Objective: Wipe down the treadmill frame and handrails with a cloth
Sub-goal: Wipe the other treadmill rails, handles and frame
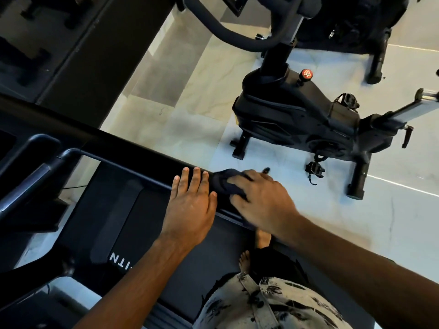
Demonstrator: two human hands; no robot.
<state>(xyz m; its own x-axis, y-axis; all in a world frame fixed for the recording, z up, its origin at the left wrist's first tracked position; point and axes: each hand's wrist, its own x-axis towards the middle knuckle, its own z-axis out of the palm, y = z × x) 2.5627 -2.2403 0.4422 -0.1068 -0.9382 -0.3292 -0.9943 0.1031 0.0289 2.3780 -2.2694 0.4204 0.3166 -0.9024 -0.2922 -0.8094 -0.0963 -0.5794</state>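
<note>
The black treadmill's right handrail runs diagonally from upper left to the centre. My left hand lies flat on it with straight fingers. Just to its right, my right hand presses a dark cloth onto the same rail, fingers curled over the bunched fabric. Part of the cloth is hidden under that hand. Below the rail lies the dark treadmill belt with white lettering.
A black exercise bike stands on the pale tiled floor right of the rail, its pedal close to my right hand. The treadmill console frame is at left. My bare feet stand on the belt.
</note>
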